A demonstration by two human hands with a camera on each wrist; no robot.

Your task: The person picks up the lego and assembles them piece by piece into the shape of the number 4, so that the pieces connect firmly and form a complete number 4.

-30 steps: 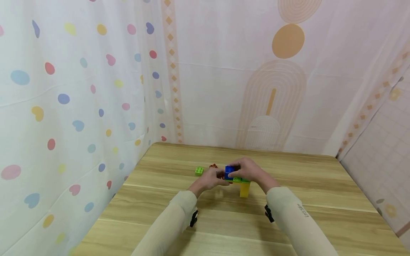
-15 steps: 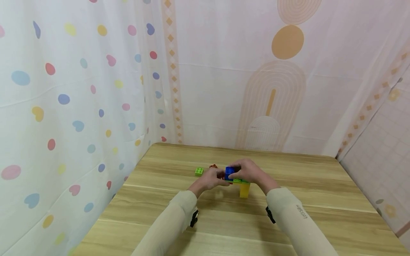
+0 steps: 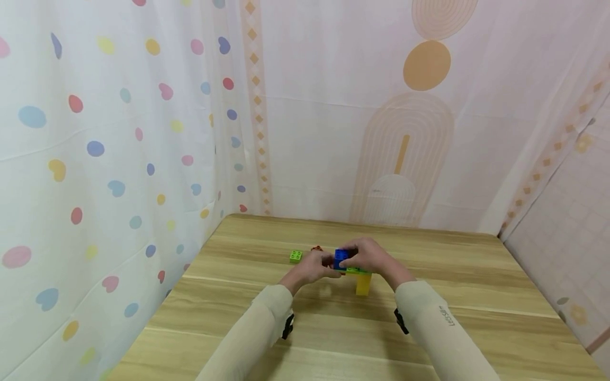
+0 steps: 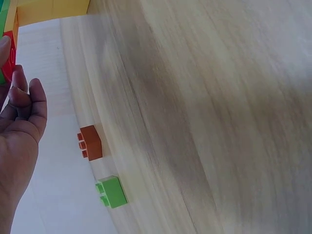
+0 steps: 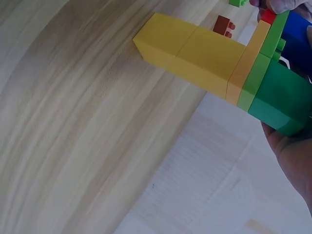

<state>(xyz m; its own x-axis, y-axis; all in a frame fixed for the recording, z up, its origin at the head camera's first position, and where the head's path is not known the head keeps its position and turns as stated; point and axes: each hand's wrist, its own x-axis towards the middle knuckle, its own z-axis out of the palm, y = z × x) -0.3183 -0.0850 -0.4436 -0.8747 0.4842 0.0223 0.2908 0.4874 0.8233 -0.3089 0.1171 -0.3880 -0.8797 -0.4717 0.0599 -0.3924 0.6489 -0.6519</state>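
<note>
From my seat, the head feed gives me both hands over a wood-grain table (image 3: 429, 328), meeting at a brick structure. The right hand (image 3: 370, 255) pinches a blue brick (image 3: 340, 258) at the top, its thumb on the near face. That brick sits at the left end of a light green layer (image 3: 353, 270), which reaches over a yellow column (image 3: 362, 284) on the right; the column looks upright, though I cannot tell whether its foot touches the table. The left hand (image 3: 312, 267) comes in from the other side, fingers and thumb closing narrowly at the layer's left end. Beyond it lie a loose lime brick (image 3: 296, 256) and a brown brick (image 3: 316, 248) (I see just part of the brown one here).

On the left wrist feed, I find the left thumb against a red brick (image 4: 10, 57) under the green, with curled fingers close by; I read this as a grip on it. The brown and lime bricks lie near each other on the table, well apart from the hand.

My right wrist feed shows two yellow bricks making the column, then an orange layer (image 5: 247, 61), the light green layer and a dark green brick (image 5: 282, 97) above. The right palm is just beside the dark green brick, a fingertip on the blue one.
</note>
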